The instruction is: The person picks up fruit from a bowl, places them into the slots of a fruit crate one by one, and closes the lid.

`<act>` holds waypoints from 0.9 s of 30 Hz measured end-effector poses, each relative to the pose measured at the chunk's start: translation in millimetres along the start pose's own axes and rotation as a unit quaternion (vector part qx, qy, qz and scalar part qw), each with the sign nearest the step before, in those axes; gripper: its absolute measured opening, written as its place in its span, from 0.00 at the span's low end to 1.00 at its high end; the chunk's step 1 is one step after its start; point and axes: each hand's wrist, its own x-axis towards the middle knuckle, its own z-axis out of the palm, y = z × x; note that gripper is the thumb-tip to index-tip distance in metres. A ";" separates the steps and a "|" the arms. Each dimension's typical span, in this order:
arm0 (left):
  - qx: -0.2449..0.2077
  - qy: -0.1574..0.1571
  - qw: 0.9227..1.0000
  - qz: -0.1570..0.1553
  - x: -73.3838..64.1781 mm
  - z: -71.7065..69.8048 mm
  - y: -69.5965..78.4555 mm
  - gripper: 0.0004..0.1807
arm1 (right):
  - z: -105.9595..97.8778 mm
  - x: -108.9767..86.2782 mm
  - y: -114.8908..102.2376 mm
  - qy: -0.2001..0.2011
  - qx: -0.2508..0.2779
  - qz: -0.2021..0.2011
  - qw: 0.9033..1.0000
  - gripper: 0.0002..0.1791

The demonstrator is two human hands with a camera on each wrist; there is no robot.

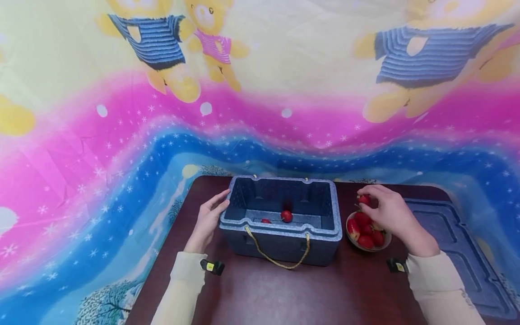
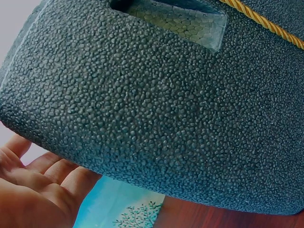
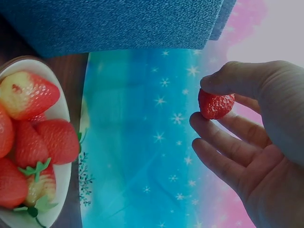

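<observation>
While your right hand (image 1: 389, 214) pinches a strawberry (image 3: 216, 104) near the bowl (image 3: 62, 187), your left hand (image 1: 206, 225), fingers relaxed, touches the box (image 1: 280, 247), whose front rim (image 1: 280, 229) mostly hides one red fruit (image 1: 266, 221).

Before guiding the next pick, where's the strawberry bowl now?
In the right wrist view, the bowl is cut off at left; in the head view, it stands just right of the dark box, beside the right hand.

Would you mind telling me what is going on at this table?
A person's right hand pinches a strawberry near a bowl holding more strawberries. Their left hand is at the left side of a dark box, which has at least two red fruits inside. A flat dark panel lies to the right.
</observation>
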 end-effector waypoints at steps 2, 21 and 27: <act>-0.002 0.001 1.000 -0.001 -0.1 -0.2 -0.3 0.24 | 0.3 2.7 -1.6 0.002 0.001 -0.004 1.000 0.20; -0.010 -0.004 1.000 0.001 -1.4 0.4 -1.3 0.24 | -2.8 18.0 -16.6 -0.011 0.008 -0.010 1.000 0.21; -0.009 -0.008 1.000 0.004 0.4 -0.3 -1.6 0.24 | -5.0 24.0 -18.7 0.003 0.013 -0.031 0.999 0.20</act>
